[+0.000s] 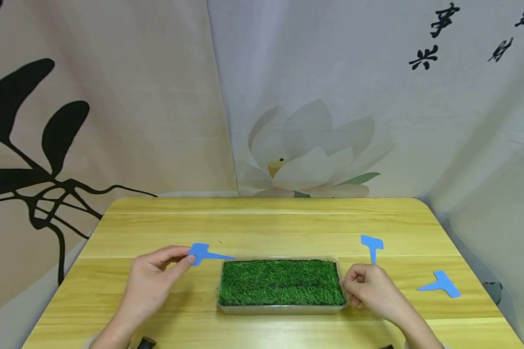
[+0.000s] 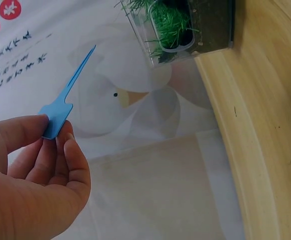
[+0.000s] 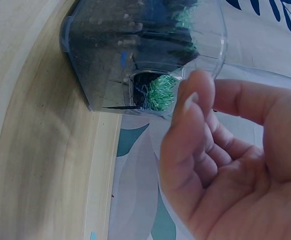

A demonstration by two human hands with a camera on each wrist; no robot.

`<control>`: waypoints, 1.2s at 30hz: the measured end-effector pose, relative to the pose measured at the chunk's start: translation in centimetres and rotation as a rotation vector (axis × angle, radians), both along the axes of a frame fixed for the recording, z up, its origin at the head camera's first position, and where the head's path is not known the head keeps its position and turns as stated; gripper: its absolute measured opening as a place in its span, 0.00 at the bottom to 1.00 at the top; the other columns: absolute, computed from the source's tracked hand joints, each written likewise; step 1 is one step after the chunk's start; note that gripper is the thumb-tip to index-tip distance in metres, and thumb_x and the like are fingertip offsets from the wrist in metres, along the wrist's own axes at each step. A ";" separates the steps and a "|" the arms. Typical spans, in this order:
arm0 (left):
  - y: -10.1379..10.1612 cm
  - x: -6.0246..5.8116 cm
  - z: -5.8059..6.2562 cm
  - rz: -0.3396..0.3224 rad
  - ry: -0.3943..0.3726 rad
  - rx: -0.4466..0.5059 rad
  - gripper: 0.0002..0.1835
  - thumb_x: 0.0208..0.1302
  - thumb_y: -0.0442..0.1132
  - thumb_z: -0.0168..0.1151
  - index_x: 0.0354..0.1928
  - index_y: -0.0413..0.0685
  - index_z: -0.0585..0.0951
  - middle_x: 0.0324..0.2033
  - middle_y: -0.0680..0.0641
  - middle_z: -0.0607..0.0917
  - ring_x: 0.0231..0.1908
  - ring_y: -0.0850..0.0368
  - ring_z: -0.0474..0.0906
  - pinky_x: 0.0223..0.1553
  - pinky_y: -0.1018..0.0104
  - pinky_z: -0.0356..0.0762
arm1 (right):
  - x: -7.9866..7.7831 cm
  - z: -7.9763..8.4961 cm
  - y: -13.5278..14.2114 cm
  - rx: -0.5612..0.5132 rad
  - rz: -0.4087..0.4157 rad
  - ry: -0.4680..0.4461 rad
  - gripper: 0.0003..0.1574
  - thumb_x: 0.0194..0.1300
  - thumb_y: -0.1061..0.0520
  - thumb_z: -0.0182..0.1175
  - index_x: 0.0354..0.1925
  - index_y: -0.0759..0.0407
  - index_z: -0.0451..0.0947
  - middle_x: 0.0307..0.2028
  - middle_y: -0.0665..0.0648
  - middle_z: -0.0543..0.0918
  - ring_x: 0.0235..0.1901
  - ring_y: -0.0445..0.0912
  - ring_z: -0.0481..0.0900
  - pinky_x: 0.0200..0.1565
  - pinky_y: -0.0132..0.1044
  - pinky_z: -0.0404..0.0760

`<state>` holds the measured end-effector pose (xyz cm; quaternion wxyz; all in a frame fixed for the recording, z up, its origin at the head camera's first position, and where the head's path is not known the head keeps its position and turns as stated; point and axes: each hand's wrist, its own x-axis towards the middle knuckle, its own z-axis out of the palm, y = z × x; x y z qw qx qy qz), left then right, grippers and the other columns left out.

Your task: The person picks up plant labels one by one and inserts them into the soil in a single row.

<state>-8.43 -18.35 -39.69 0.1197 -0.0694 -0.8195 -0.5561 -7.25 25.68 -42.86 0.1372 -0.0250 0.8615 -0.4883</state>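
Note:
At the left, my left hand (image 1: 153, 276) pinches the broad head of a blue T-shaped plant label (image 1: 199, 253) between thumb and fingers. Its thin point reaches right, over the far left corner of a clear plastic box (image 1: 279, 310). The left wrist view shows the label (image 2: 57, 117) with its tapered stem free of the fingers. Green artificial-looking grass (image 1: 279, 281) fills the box in rows. My right hand (image 1: 373, 293) grips the box's right end; in the right wrist view thumb and index finger meet at the clear rim (image 3: 220, 55).
Two more blue plant labels lie on the wooden table (image 1: 192, 329): one label (image 1: 372, 246) behind my right hand, partly hidden by it, and another label (image 1: 441, 284) farther right. A printed curtain (image 1: 157, 97) hangs behind the table's far edge.

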 end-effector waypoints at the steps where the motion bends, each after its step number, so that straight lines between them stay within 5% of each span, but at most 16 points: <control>1: 0.1 0.0 0.0 -0.004 0.003 0.000 0.06 0.65 0.30 0.73 0.43 0.44 0.92 0.37 0.50 0.92 0.40 0.61 0.86 0.51 0.77 0.78 | 0.0 0.0 0.0 0.000 0.000 0.001 0.09 0.71 0.63 0.62 0.32 0.66 0.79 0.19 0.56 0.80 0.20 0.51 0.81 0.25 0.39 0.82; 21: 1.5 -0.4 -1.4 -0.124 0.038 -0.026 0.10 0.65 0.28 0.72 0.42 0.51 0.92 0.35 0.57 0.90 0.37 0.59 0.84 0.44 0.69 0.81 | 0.0 0.2 -0.1 0.014 -0.005 -0.005 0.09 0.71 0.63 0.62 0.32 0.65 0.78 0.20 0.56 0.81 0.21 0.51 0.81 0.25 0.40 0.83; 36: 2.6 -0.3 -3.2 -0.233 0.062 -0.054 0.11 0.64 0.25 0.71 0.44 0.46 0.91 0.40 0.57 0.90 0.41 0.58 0.86 0.46 0.65 0.85 | 0.0 0.2 -0.1 0.019 0.000 0.008 0.08 0.70 0.64 0.62 0.32 0.66 0.79 0.20 0.56 0.81 0.20 0.51 0.82 0.25 0.40 0.83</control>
